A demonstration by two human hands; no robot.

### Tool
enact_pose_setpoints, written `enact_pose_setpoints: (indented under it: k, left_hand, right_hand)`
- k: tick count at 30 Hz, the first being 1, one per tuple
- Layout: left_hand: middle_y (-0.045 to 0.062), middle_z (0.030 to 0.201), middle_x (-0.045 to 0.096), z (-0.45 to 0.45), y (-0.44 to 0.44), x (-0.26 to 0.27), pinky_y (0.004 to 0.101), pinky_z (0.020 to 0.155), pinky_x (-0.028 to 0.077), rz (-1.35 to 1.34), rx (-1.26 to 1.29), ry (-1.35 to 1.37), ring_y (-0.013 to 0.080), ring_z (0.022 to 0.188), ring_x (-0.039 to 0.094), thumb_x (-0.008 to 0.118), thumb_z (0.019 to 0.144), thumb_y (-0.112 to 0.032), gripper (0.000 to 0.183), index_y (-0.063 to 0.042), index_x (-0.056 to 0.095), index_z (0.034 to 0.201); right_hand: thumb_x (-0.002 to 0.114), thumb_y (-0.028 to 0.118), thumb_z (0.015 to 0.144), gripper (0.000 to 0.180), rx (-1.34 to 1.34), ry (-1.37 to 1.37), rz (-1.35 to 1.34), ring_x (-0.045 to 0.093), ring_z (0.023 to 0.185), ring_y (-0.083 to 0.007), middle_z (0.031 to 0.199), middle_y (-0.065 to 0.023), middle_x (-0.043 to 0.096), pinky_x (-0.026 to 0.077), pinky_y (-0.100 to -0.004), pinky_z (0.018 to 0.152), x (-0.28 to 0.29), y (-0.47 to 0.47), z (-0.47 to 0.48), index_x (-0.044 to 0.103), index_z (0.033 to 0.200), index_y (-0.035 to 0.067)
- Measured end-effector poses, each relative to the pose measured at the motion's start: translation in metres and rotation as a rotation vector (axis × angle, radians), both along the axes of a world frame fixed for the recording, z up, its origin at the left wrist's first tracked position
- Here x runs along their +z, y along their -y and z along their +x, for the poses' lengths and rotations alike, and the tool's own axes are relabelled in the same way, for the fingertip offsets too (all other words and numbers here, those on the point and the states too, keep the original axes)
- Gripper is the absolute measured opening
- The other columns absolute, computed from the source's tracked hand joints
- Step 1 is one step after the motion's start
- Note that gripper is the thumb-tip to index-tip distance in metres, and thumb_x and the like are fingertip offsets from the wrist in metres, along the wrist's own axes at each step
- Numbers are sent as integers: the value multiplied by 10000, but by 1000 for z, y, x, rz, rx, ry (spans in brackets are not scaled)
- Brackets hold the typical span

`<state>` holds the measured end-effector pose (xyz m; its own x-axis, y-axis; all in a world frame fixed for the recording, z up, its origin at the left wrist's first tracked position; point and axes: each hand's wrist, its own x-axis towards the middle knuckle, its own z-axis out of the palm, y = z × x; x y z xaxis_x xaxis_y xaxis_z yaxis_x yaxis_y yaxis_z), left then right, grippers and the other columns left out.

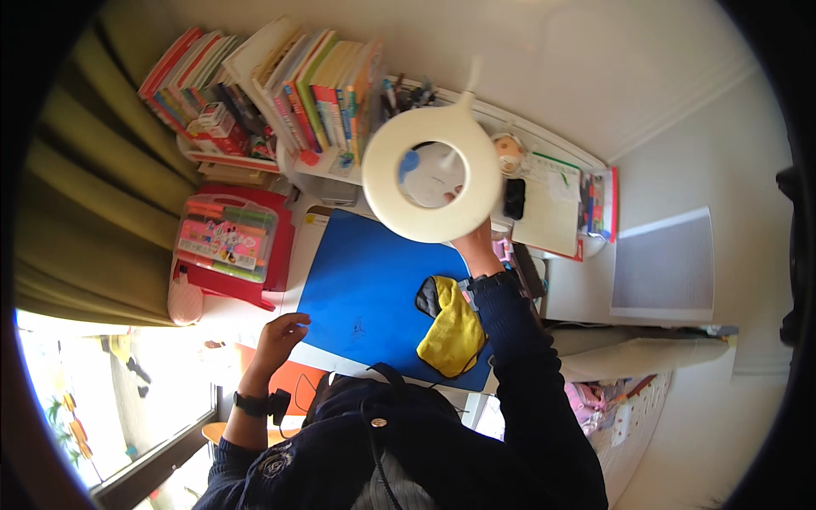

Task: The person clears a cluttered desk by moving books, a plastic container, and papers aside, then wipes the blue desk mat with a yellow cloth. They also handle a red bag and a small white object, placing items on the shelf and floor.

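Note:
A white ring-shaped lamp head [389, 204] on a stalk stands over the far part of the desk. My right hand [475, 247] reaches under or behind this ring, which covers most of it. Fingertips show through the ring's hole, beside a white thing and a blue thing [410, 161]; whether they grip anything is hidden. Below my right wrist, a yellow and grey cloth [452, 328] lies crumpled on a blue desk mat [370, 274]. Near the mat's left edge, my left hand [279, 341] is raised with loosely bent fingers and holds nothing.
Books [325, 95] fill a shelf at the back left. A clear case of markers [226, 237] rests on a red item at left. A clipboard [548, 210] and a dark case [514, 198] lie at right. An olive curtain [95, 236] hangs beside the window.

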<state>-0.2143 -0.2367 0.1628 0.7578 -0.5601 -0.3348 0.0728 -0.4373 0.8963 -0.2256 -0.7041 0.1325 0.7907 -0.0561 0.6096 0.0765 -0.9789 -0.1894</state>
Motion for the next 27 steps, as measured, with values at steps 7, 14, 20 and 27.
enact_pose_setpoints:
  k: [7, 14, 20, 27]
  left_hand:
    - [77, 1039, 710, 3, 6, -2, 281, 775, 541, -61, -40, 47, 141, 869, 667, 667, 921, -95, 225, -15, 660, 1131]
    - [52, 1064, 705, -6, -21, -4, 278, 855, 532, -30, 2, -42, 126, 950, 652, 645, 926, -53, 220, -28, 670, 1143]
    - [63, 1054, 710, -9, -38, -12, 274, 850, 533, -40, 57, -37, 130, 942, 658, 641, 933, -71, 213, -18, 671, 1137]
    - [78, 1054, 717, -8, -48, -18, 289, 843, 540, -33, 80, -49, 153, 954, 670, 653, 928, -89, 208, -16, 677, 1121]
  right_hand:
    - [625, 166, 796, 134, -30, -41, -49, 575, 1018, -305, 1123, -97, 592, 485, -437, 874, -44, 12, 22, 585, 894, 84]
    - [646, 158, 828, 348, -157, 18, -313, 597, 1033, -354, 1163, -145, 619, 512, -471, 859, -36, 14, -2, 618, 1165, 76]
    - [676, 191, 852, 287, -228, -105, 77, 640, 916, -382, 1037, -148, 681, 488, -477, 885, -43, 20, 2, 666, 1107, 59]
    - [692, 134, 845, 337, -115, -145, -204, 583, 1047, -377, 1174, -171, 614, 471, -477, 893, -14, -28, 29, 623, 1160, 36]
